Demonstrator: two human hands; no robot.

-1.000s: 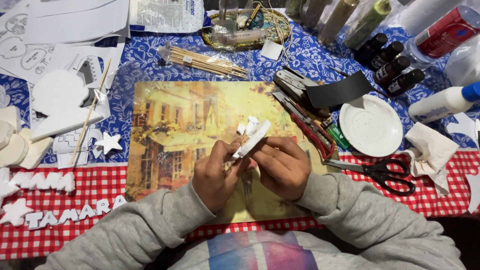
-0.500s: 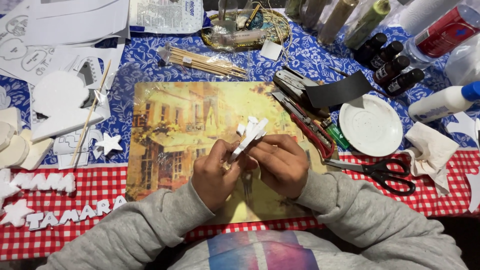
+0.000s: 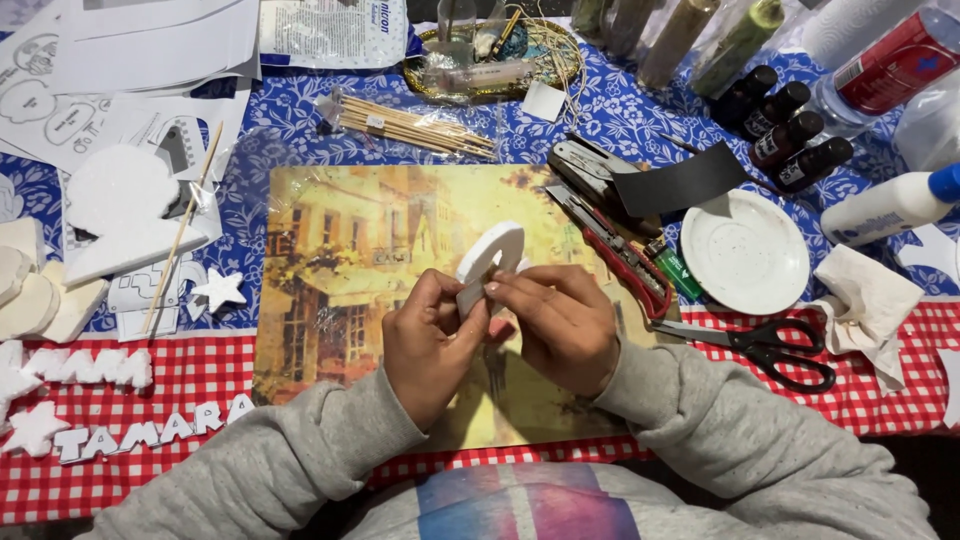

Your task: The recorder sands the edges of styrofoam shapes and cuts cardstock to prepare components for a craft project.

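Both hands hold a small white foam cut-out (image 3: 490, 258) above the picture placemat (image 3: 340, 270) on the desk: the left hand (image 3: 432, 340) pinches its lower end between thumb and fingers (image 3: 452, 300), and the right hand (image 3: 560, 325) closes thumb and fingertips on it just beside them. A second ago the piece lay slanted with its jagged end pointing away; now it has been turned so a smooth rounded edge stands uppermost, clear above the fingers. The hands themselves have hardly shifted over the placemat. Judging by that, the piece is being rotated for work on another side, not put down. To the right of the fingers lie a red-handled cutter (image 3: 620, 250) and black scissors (image 3: 770, 345), untouched; to the left, well apart, sit a foam star (image 3: 220, 290) and white foam letters (image 3: 150, 432).
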